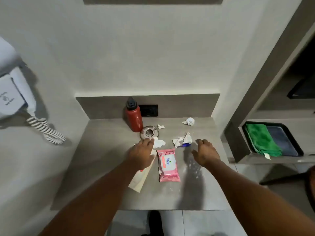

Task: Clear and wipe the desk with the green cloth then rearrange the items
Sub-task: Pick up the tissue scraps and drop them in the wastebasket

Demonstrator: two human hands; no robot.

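Note:
The grey desk (105, 150) carries a red bottle (134, 118), a metal ashtray (149, 132), a pink wipes pack (167, 165), a blue pen (183, 145), a cream paper sleeve (140, 178) and crumpled tissues (182, 140), (189, 121), (160, 126). My left hand (141, 153) hovers over a white tissue (159, 143) beside the ashtray, fingertips at its edge. My right hand (205, 153) is spread open above the desk right of the pen, holding nothing. The green cloth (261, 140) lies folded on a dark tray (289, 143) on the right shelf.
White powder specks (196, 169) dust the desk below my right hand. A black wall socket (150, 110) sits behind the bottle. A wall phone with a coiled cord (46, 130) hangs at the left. Shelving stands to the right.

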